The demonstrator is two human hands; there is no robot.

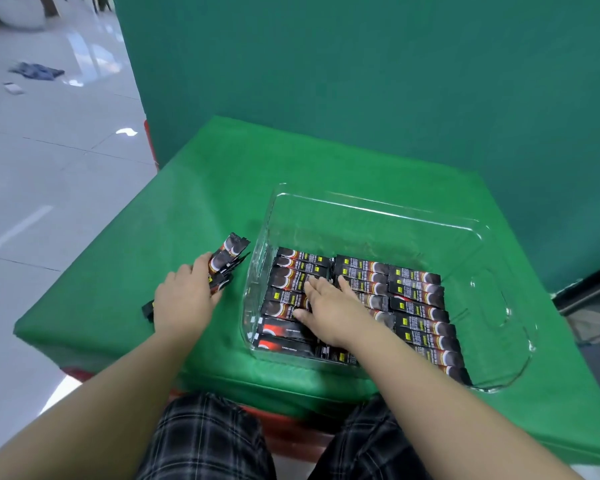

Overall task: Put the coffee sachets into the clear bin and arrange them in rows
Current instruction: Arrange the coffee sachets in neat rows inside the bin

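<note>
Left of the clear bin (388,209): left hand (184,299) gripping a fan of coffee sachets (227,259) (light, slick, floppy; best pinched mid-length); right hand (329,306) flat, pressing rows.

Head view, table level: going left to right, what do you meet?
Lone sachet on the cloth → left hand gripping a bundle of sachets → clear bin's left wall → right hand flat on the rows → right-hand row of sachets.
</note>
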